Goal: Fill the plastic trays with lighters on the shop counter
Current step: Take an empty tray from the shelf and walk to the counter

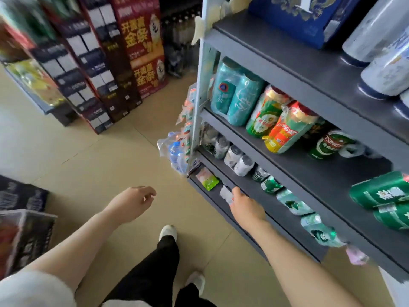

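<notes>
1. Shop aisle, not counter. Grey shelf unit [287, 63] on R, stacked w/ shrink-wrapped beer cans [276, 120]; boxed goods [106, 63] lean along far side of the tiled floor.
2. Right hand [245, 207] reaches onto front edge of lowest shelf [210, 196]. Fingertips touch a small pale, whitish item [226, 193]. It is blurred, so cannot tell what it is (lighter pack? label? unclear). Grip looks like a loose pinch around it, fingers part-curled; cannot tell if it is lifted or just touched.
3. Left hand [132, 204] hangs over floor, fingers loosely curled, half open, nothing in it.
4. Green packet [208, 179] lies just beside pale item, further along same shelf edge.
5. Task things: no plastic trays, no counter and no sure lighters in view. Judgement: fetch/supply step, tray filling not begun as far as seen here.
6. Risks from here:
   - pale item sits at very lip of shelf → a nudge instead of a clean pinch could tip it to floor.
   - wrist passes near cans on same shelf → could knock them.
   - frame shows motion blur, head moving → reach may be poorly sighted, wrong item grabbed.
   - if item is not lighters, trip is wasted.
</notes>
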### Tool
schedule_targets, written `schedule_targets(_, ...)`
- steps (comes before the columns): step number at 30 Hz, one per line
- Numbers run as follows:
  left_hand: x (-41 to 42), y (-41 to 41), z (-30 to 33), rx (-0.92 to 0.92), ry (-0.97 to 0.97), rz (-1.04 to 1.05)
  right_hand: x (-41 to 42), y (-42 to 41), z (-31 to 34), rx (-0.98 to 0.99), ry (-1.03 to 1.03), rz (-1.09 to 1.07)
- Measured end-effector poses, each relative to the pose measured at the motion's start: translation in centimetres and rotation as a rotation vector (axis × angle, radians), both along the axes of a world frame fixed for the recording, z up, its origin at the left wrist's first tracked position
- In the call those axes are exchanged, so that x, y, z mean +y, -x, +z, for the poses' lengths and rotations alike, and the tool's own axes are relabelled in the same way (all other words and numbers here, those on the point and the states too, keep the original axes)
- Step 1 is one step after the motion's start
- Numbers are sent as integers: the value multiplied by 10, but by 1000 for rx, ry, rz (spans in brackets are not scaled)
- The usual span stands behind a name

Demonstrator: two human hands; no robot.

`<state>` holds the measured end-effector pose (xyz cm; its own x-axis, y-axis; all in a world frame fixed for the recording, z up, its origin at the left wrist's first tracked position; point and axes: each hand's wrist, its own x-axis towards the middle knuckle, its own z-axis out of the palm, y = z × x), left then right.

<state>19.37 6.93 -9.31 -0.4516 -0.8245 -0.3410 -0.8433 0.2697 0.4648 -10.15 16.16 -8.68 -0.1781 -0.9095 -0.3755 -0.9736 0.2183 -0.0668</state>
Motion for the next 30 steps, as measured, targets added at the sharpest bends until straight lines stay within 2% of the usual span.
schedule_targets(6, -3, -117, -7, -66, -44, 368, -114, -106, 9, -190, -32, 254)
schedule_targets(12, -49, -216, 0, -85, -32, 587, -235, -226, 21, -208, -54, 525)
schedule_targets(15, -92, -263, 8, -54, -63, 678, -298, -276, 19, -203, -93, 539)
schedule_targets(20, -181, -317, 31, 41, -18, 777, -403, -335, 19, -80, -150, 569)
schedule_targets(30, -384, -421, 49, 190, 161, 931, -648, -458, 6, 39, -180, 628)
